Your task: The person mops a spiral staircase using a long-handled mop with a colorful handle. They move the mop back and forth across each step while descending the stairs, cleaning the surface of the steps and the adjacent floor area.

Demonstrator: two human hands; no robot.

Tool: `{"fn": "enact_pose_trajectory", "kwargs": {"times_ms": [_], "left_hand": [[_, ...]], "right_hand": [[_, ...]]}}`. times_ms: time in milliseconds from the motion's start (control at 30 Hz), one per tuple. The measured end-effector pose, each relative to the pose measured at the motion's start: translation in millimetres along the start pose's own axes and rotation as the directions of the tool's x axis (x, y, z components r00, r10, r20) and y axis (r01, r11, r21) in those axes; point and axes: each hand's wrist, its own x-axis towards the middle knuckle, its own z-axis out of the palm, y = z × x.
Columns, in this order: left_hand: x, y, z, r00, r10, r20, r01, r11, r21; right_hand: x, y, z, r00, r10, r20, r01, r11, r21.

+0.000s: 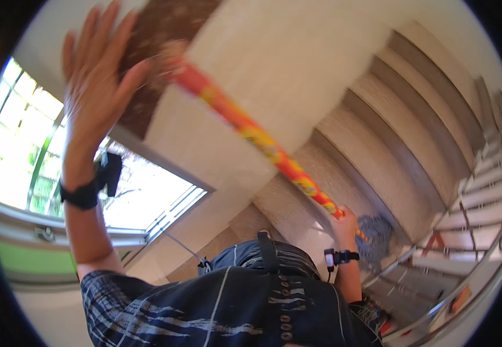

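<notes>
A mop handle (268,147) wrapped in a red, orange and yellow pattern runs slantwise across the view. My right hand (346,223) is closed around its lower part. Below that hand, the grey string mop head (374,238) rests spread on a stair tread. The handle's other end, blurred, reaches up towards my left hand (99,65). This hand is raised with its fingers apart and holds nothing; a small gap seems to lie between its thumb and the handle end.
Stone-like stairs (389,143) curve up on the right, beside a metal railing (463,217). To the left is a window (21,139) with a grid and a latch. A beige wall (277,56) with a dark brown patch (168,21) stands ahead.
</notes>
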Motion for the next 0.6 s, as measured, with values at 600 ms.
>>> {"fn": "enact_pose_trajectory", "kwargs": {"times_ms": [600], "left_hand": [[-53.9,106.2,-19.4,0.962,-0.093,0.255,-0.013,-0.955,-0.296]], "right_hand": [[6.0,-10.3,-0.9,0.968,-0.244,0.060,0.224,0.946,0.234]]}}
